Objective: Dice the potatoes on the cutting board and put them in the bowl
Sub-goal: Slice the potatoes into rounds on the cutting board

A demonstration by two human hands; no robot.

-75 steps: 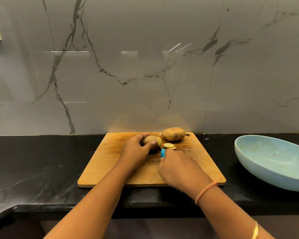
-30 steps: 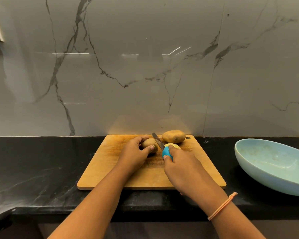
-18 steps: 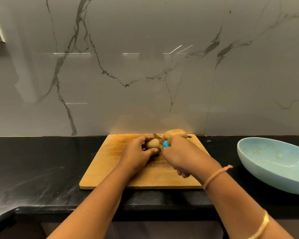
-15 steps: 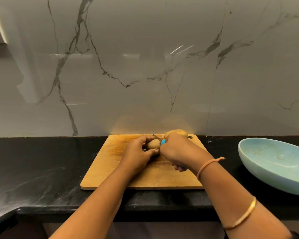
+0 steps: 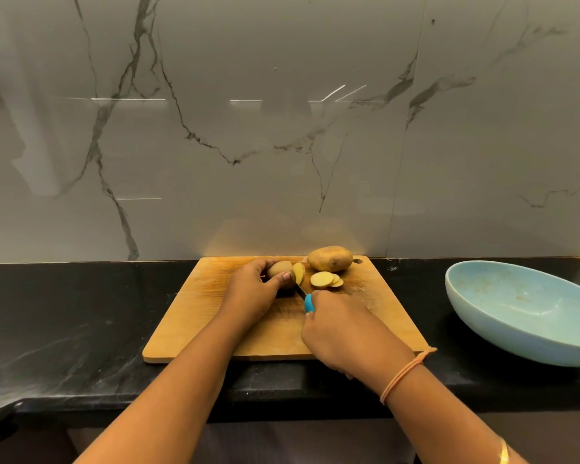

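Pulling back since a moment ago, the right hand (image 5: 342,333) is gripping the blue knife (image 5: 307,302), curled tight round its handle, uncovering slices (image 5: 323,280) on the cutting board (image 5: 198,329); the left hand (image 5: 248,293) is cupping the half-cut potato (image 5: 277,268) there, fingers wrapped round it.

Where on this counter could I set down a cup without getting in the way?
The black counter left of the cutting board is bare, and so is the board's left part beside the left hand. A strip lies between board and bowl. The board's far middle is crowded: whole potato, slices, cut potato, knife and right hand.
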